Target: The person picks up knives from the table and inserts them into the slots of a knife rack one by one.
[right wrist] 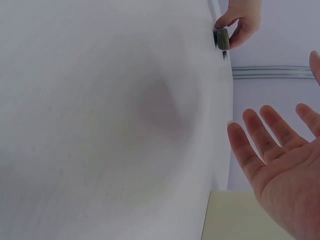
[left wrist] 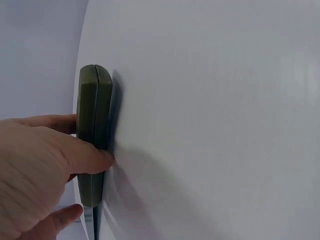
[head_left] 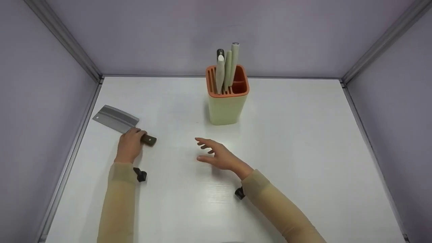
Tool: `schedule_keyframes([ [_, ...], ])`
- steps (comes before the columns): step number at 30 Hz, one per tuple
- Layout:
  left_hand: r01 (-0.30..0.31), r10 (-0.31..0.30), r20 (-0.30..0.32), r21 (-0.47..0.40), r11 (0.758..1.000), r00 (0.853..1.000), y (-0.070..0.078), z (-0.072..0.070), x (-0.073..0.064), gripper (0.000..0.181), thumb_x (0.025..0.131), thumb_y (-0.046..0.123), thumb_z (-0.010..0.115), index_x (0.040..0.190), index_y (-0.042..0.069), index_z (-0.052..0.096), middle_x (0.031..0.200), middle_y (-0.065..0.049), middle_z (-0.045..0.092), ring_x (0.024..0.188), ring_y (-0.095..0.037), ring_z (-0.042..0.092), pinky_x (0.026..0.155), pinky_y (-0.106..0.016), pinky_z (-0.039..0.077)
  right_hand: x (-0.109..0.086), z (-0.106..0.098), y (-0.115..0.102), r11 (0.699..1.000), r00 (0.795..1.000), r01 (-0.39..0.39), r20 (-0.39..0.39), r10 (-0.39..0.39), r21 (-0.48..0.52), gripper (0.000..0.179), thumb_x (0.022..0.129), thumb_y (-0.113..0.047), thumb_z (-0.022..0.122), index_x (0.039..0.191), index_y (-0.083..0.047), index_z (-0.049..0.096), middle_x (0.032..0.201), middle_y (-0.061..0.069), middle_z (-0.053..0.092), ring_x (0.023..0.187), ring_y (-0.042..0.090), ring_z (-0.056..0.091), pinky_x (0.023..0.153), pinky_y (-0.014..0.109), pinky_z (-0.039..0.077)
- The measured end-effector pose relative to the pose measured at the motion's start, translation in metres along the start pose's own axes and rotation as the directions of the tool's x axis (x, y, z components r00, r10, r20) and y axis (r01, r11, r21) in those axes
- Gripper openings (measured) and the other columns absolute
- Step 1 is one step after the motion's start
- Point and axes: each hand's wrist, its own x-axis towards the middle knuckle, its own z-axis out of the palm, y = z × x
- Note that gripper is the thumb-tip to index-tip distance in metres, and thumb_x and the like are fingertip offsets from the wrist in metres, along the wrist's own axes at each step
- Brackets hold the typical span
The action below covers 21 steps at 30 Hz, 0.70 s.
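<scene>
A cleaver point(head_left: 116, 118) with a broad grey blade lies at the left of the white table, its blade pointing to the far left. My left hand point(head_left: 130, 145) grips its dark handle point(head_left: 149, 139) near the blade end. In the left wrist view the thumb of that hand point(left wrist: 35, 165) lies across the dark green handle point(left wrist: 88, 105), with other fingers on the far side. My right hand point(head_left: 219, 156) hovers over the middle of the table, fingers spread and holding nothing. Its palm point(right wrist: 295, 185) shows in the right wrist view.
Behind the right hand stands a pale green knife block point(head_left: 225, 111) with an orange slotted top point(head_left: 221, 96). Several light-handled knives point(head_left: 228, 69) and a black-handled piece point(head_left: 220, 52) stick up from it. Pale walls point(head_left: 162, 40) enclose the table point(head_left: 303, 135) at the back and sides.
</scene>
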Motion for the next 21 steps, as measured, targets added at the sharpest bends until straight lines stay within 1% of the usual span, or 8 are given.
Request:
schedule_keyframes([
  [3, -0.018, 0.017, 0.026, 0.030, 0.999, 1.000, -0.002, -0.004, 0.004, 0.026, 0.095, -0.008, 0.054, 0.117, -0.003, 0.065, 0.119, -0.026, 0.059, 0.116, -0.043, 0.053, 0.096, -0.063, 0.038, 0.001, 0.001, 0.000, 1.000, 1.000, 0.003, 0.005, -0.003, 0.003, 0.066, 0.096, -0.036, 0.064, 0.154, -0.024, 0.033, 0.147, 0.014, 0.044, 0.128, 0.030, 0.049, 0.100, 0.047, 0.043],
  [6, -0.039, 0.034, 0.074, 0.072, 0.997, 0.997, -0.001, -0.009, 0.008, 0.023, 0.095, -0.005, 0.056, 0.114, 0.001, 0.067, 0.111, -0.022, 0.062, 0.107, -0.041, 0.057, 0.092, -0.064, 0.039, 0.002, 0.001, 0.001, 1.000, 1.000, 0.006, -0.001, -0.006, 0.004, 0.066, 0.096, -0.034, 0.065, 0.154, -0.024, 0.034, 0.147, 0.013, 0.044, 0.128, 0.027, 0.049, 0.099, 0.046, 0.043],
  [8, -0.052, 0.042, 0.106, 0.091, 0.994, 0.993, 0.003, -0.012, 0.010, 0.024, 0.095, -0.004, 0.058, 0.115, 0.004, 0.068, 0.108, -0.019, 0.063, 0.103, -0.040, 0.059, 0.090, -0.064, 0.039, 0.002, 0.001, 0.001, 1.000, 1.000, 0.005, -0.005, -0.005, 0.002, 0.066, 0.096, -0.034, 0.065, 0.154, -0.023, 0.034, 0.147, 0.013, 0.044, 0.128, 0.025, 0.049, 0.099, 0.045, 0.043],
  [11, -0.074, 0.059, 0.137, 0.104, 0.992, 0.989, 0.010, -0.015, 0.013, 0.027, 0.097, -0.002, 0.056, 0.121, 0.007, 0.067, 0.110, -0.018, 0.063, 0.103, -0.039, 0.060, 0.090, -0.064, 0.040, 0.002, 0.000, 0.002, 1.000, 1.000, -0.003, -0.008, 0.003, 0.003, 0.067, 0.096, -0.034, 0.065, 0.154, -0.021, 0.034, 0.147, 0.012, 0.044, 0.128, 0.023, 0.049, 0.100, 0.045, 0.043],
  [15, -0.106, 0.093, 0.142, 0.089, 0.990, 0.986, 0.024, -0.017, 0.015, 0.031, 0.098, -0.001, 0.054, 0.126, 0.008, 0.065, 0.113, -0.017, 0.063, 0.105, -0.037, 0.061, 0.093, -0.062, 0.040, 0.002, -0.002, 0.002, 1.000, 1.000, -0.010, -0.014, 0.010, 0.002, 0.067, 0.096, -0.036, 0.065, 0.154, -0.021, 0.034, 0.147, 0.013, 0.044, 0.128, 0.025, 0.049, 0.101, 0.044, 0.043],
  [17, -0.119, 0.108, 0.142, 0.077, 0.990, 0.984, 0.032, -0.019, 0.016, 0.033, 0.098, -0.002, 0.054, 0.128, 0.009, 0.064, 0.114, -0.016, 0.063, 0.105, -0.037, 0.060, 0.093, -0.060, 0.040, 0.002, -0.004, 0.001, 1.000, 1.000, -0.013, -0.020, 0.013, -0.002, 0.066, 0.096, -0.037, 0.064, 0.153, -0.023, 0.034, 0.147, 0.012, 0.045, 0.128, 0.023, 0.049, 0.101, 0.043, 0.043],
  [21, -0.147, 0.137, 0.133, 0.068, 0.987, 0.982, 0.048, -0.022, 0.018, 0.035, 0.097, 0.003, 0.060, 0.131, 0.011, 0.062, 0.112, -0.014, 0.063, 0.102, -0.036, 0.061, 0.091, -0.059, 0.041, 0.002, -0.007, -0.001, 1.000, 0.999, -0.016, -0.038, 0.015, -0.008, 0.066, 0.096, -0.038, 0.064, 0.153, -0.025, 0.035, 0.146, 0.012, 0.046, 0.127, 0.021, 0.049, 0.100, 0.040, 0.043],
])
